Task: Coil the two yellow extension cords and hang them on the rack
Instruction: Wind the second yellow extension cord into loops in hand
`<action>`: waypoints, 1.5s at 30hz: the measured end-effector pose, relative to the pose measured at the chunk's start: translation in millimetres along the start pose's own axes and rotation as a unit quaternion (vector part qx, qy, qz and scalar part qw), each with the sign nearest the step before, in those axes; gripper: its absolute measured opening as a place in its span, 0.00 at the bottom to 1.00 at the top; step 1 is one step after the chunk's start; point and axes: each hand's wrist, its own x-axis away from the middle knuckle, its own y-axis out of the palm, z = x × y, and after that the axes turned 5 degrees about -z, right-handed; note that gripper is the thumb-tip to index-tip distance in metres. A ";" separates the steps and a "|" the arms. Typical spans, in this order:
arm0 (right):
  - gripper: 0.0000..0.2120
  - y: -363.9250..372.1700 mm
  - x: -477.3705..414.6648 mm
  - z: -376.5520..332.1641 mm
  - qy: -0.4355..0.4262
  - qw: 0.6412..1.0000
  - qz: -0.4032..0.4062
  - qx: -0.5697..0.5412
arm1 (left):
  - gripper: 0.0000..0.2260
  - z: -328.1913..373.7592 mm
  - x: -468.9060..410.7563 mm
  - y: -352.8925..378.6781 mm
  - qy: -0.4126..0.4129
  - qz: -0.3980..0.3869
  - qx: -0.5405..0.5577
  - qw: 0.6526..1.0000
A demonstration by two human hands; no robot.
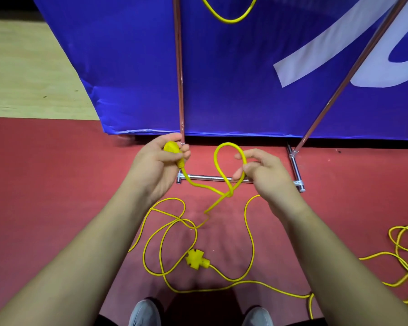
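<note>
My left hand [156, 163] grips the yellow plug [172, 148] at one end of a yellow extension cord. My right hand [262, 170] pinches a small loop [218, 158] of the same cord, which crosses itself just below and between my hands. The cord's slack lies in loose curves on the red floor [45, 184], running to a yellow multi-outlet end [196, 259]. A second yellow cord [403, 252] lies tangled at the right edge. A yellow loop [229, 20] hangs high up in front of the blue banner.
The chrome rack's upright poles [179, 78] and base bars [212, 178] stand just beyond my hands, in front of a blue banner [233, 90]. Pale wooden floor [21, 74] lies at the upper left. My two grey shoes [146, 312] show at the bottom.
</note>
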 end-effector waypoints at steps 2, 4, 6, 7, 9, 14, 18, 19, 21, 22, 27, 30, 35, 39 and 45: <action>0.12 -0.9 2.2 -3.4 -0.004 0.998 -0.063 -0.004 | 0.11 -3.8 -0.7 0.0 0.028 0.009 -0.051 0.998; 0.11 -1.3 4.6 -5.3 -0.012 0.988 -0.142 -0.060 | 0.08 -6.9 -2.0 -5.6 0.048 0.017 -0.113 0.992; 0.09 0.1 5.2 -4.4 -0.033 0.981 -0.171 -0.084 | 0.07 -10.3 -4.5 -17.2 0.071 0.033 -0.282 0.956; 0.09 1.4 4.7 -3.3 -0.049 0.982 -0.162 -0.077 | 0.07 -11.2 -4.3 -21.8 0.076 0.032 -0.387 0.918; 0.10 3.2 3.5 -2.4 -0.071 0.985 -0.140 -0.067 | 0.12 -12.9 -1.9 -23.4 0.085 -0.002 -0.545 0.834; 0.07 3.0 1.6 -6.1 -0.067 0.980 -0.121 -0.141 | 0.13 -17.6 6.8 -11.7 -0.053 -0.236 -0.421 0.874; 0.04 -0.7 2.1 -7.5 -0.064 0.986 -0.152 0.014 | 0.05 -20.2 5.5 -8.3 0.012 -0.116 -0.399 0.910; 0.02 -2.2 2.2 -6.8 -0.065 0.982 -0.151 0.094 | 0.06 -19.2 4.3 -8.5 0.029 -0.100 -0.391 0.914; 0.05 -5.8 1.1 -2.1 -0.061 0.962 -0.109 0.243 | 0.05 -14.8 3.5 -8.6 0.051 -0.091 -0.377 0.920; 0.06 -7.3 0.6 -0.3 -0.052 0.953 -0.084 0.287 | 0.04 -14.3 3.6 -8.8 0.050 -0.095 -0.371 0.923; 0.07 -4.6 -1.8 1.6 0.078 0.996 -0.030 0.037 | 0.06 -19.7 10.0 -8.9 -0.111 -0.159 -0.342 0.920; 0.11 -7.1 -2.8 -6.6 0.094 0.973 -0.007 -0.212 | 0.10 -18.1 10.9 -18.4 -0.185 -0.194 -0.425 0.864; 0.07 -4.2 0.3 -14.6 0.110 0.926 -0.003 -0.362 | 0.09 -20.6 18.4 -17.3 -0.216 -0.289 -0.451 0.817; 0.15 3.2 6.8 -17.1 0.074 0.977 -0.077 -0.186 | 0.10 -26.5 13.0 -13.6 -0.157 -0.187 -0.444 0.862; 0.07 -6.2 16.7 -27.6 0.032 0.968 -0.211 -0.132 | 0.31 -33.2 3.7 -33.7 -0.051 -0.153 -0.568 0.807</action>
